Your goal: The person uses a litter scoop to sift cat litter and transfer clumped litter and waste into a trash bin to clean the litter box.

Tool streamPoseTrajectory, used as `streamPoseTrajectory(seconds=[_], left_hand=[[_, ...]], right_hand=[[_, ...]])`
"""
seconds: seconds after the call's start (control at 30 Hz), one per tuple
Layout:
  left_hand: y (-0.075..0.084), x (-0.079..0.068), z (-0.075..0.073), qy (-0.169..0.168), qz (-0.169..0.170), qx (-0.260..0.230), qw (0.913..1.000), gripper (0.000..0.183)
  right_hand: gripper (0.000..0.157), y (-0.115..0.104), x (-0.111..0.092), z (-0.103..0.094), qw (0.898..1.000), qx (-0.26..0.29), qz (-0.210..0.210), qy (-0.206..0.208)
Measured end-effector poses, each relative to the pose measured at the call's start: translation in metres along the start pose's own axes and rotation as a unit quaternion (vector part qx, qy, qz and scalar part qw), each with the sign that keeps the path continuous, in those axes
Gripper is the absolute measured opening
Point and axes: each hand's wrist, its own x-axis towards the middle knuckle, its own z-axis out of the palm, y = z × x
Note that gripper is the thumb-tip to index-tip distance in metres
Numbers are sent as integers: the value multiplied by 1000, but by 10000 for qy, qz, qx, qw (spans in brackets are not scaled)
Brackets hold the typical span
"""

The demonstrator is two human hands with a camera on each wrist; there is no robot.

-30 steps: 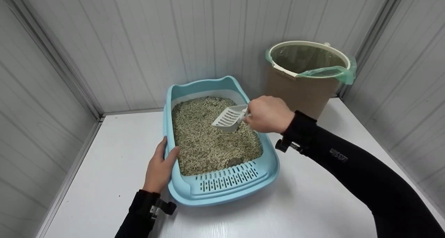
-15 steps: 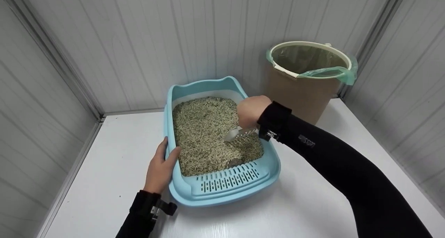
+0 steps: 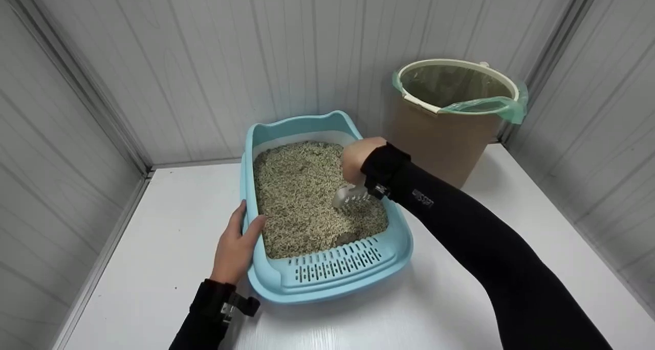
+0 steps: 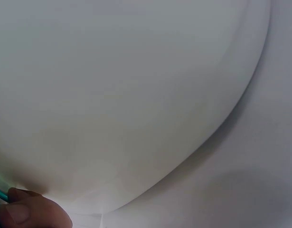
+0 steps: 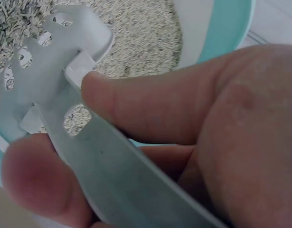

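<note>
A light-blue litter box (image 3: 327, 284) full of pale pellet litter (image 3: 297, 201) sits on the white table. At its left side my left hand (image 3: 236, 247) grips the rim, thumb over the edge and the other fingers along the outside. In the left wrist view the thumb (image 4: 36, 213) shows beside the box's white outer wall (image 4: 127, 104). My right hand (image 3: 358, 160) holds a grey-white slotted litter scoop (image 5: 117, 175) by its handle, thumb on top. The scoop's head is tilted down at the litter on the right side, partly hidden by the wrist. A dark clump (image 3: 346, 238) lies near the front grate.
Behind the box to the right stands a brown bin (image 3: 435, 140) with a cream rim, lined with a green plastic bag (image 3: 511, 112). White panel walls (image 3: 215, 73) enclose the table at the back and on both sides.
My right hand has turned over and moved left, tipping the scoop from above the litter down to its surface. The left hand and the box have stayed put.
</note>
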Motion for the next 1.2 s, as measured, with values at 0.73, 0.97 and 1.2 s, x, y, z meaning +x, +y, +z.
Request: streamPoseTrajectory(seconds=[0.73,0.97,1.2], left_hand=[[2,-2,-5,-29,-40,-8,10000,91],[3,-2,-2,22,28,-24,10000,89],[3,-5,-3,-41,-3,-126,9999,90]], right_hand=[[51,-18,40,46,9751,1243,783,1664],[42,-37,70,81,9676,1068,979,2066],[46,-35,92,100,9605,1463,1208,2035]])
